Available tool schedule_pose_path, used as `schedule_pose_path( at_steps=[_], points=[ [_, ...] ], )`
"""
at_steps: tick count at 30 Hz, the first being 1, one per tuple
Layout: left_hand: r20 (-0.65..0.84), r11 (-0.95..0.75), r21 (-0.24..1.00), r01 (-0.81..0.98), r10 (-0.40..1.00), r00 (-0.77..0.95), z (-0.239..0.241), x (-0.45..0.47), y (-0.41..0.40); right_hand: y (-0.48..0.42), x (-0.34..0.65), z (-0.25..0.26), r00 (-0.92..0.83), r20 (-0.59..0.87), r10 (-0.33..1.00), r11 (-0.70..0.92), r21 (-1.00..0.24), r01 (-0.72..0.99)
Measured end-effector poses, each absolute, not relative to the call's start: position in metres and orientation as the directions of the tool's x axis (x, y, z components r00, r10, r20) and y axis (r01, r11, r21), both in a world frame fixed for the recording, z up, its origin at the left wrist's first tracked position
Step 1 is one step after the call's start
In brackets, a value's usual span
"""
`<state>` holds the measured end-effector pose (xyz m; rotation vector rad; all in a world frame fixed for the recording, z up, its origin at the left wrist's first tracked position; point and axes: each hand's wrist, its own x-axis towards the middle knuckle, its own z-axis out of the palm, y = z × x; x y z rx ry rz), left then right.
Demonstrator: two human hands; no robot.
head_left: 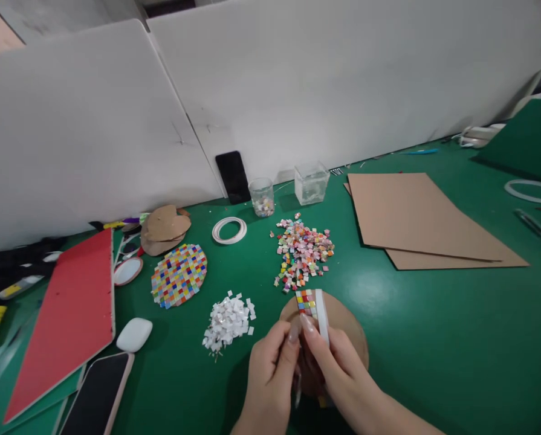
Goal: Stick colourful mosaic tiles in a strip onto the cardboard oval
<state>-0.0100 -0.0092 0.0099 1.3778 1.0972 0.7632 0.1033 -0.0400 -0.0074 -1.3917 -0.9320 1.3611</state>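
Observation:
A round cardboard disc (349, 317) lies in front of me on the green table. Rows of small coloured mosaic tiles (305, 300) cover part of it, with a white strip (321, 314) alongside them. Over the disc, my left hand (272, 365) and my right hand (336, 362) meet, thumbs and fingers pinched close together. Whatever sits between the fingertips is too small or hidden to name. Something thin and shiny shows below the left fingers. Beyond the disc is a pile of coloured tiles (304, 248); to the left, a heap of white square pieces (228, 320).
A tile-covered disc (179, 275), a roll of white tape (229, 231), a cup of tiles (262, 198) and a clear box (311, 183) stand farther back. Cardboard sheets (410, 211) lie right. A red board (71, 302), white case (135, 335) and phone (98, 393) are left.

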Motion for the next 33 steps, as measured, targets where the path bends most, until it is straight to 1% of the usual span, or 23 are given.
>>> schedule_pose_path(
  at_steps=[3, 6, 10, 13, 16, 18, 20, 22, 24, 28, 30, 33],
  points=[
    [-0.192, 0.132, 0.972, 0.194, 0.923, 0.334, 0.01, -0.01, -0.01, -0.039, 0.104, -0.005, 0.127, -0.252, 0.959, -0.247, -0.968, -0.049],
    [-0.187, 0.118, 0.968, 0.22, 0.927, 0.326, 0.01, -0.009, -0.011, -0.038, 0.104, -0.002, 0.124, -0.255, 0.959, -0.251, -0.967, -0.046],
    [-0.126, 0.024, 0.952, 0.304, 0.939, 0.321, 0.011, -0.008, -0.01, -0.036, 0.103, 0.002, 0.084, -0.238, 0.968, -0.233, -0.971, -0.06],
    [-0.057, -0.075, 0.932, 0.355, 0.936, 0.348, 0.01, -0.008, -0.01, -0.036, 0.105, 0.003, 0.062, -0.208, 0.976, -0.207, -0.978, -0.032],
    [0.015, -0.176, 0.902, 0.395, 0.926, 0.378, 0.01, -0.01, -0.008, -0.035, 0.107, 0.005, -0.008, -0.146, 0.989, -0.145, -0.988, 0.049],
    [0.022, -0.194, 0.896, 0.4, 0.918, 0.396, 0.01, -0.011, -0.008, -0.034, 0.11, 0.007, -0.055, -0.064, 0.996, -0.057, -0.99, 0.128],
    [-0.008, -0.161, 0.906, 0.392, 0.918, 0.397, 0.011, -0.012, -0.008, -0.032, 0.111, 0.009, -0.089, 0.005, 0.996, 0.021, -0.982, 0.187],
    [-0.051, -0.101, 0.923, 0.372, 0.925, 0.377, 0.011, -0.012, -0.009, -0.032, 0.112, 0.008, -0.099, 0.028, 0.995, 0.048, -0.978, 0.204],
    [-0.094, -0.032, 0.942, 0.334, 0.93, 0.354, 0.01, -0.011, -0.01, -0.034, 0.111, 0.005, -0.079, 0.015, 0.997, 0.029, -0.982, 0.188],
    [-0.177, 0.095, 0.962, 0.257, 0.931, 0.32, 0.007, -0.008, -0.01, -0.038, 0.109, -0.002, -0.058, -0.068, 0.996, -0.062, -0.994, 0.093],
    [-0.189, 0.124, 0.968, 0.219, 0.933, 0.305, 0.006, -0.008, -0.011, -0.038, 0.108, -0.004, -0.044, -0.097, 0.994, -0.094, -0.994, 0.058],
    [-0.183, 0.147, 0.979, 0.141, 0.938, 0.295, 0.007, -0.006, -0.012, -0.037, 0.109, -0.004, 0.009, -0.094, 0.996, -0.094, -0.994, 0.059]
  ],
)
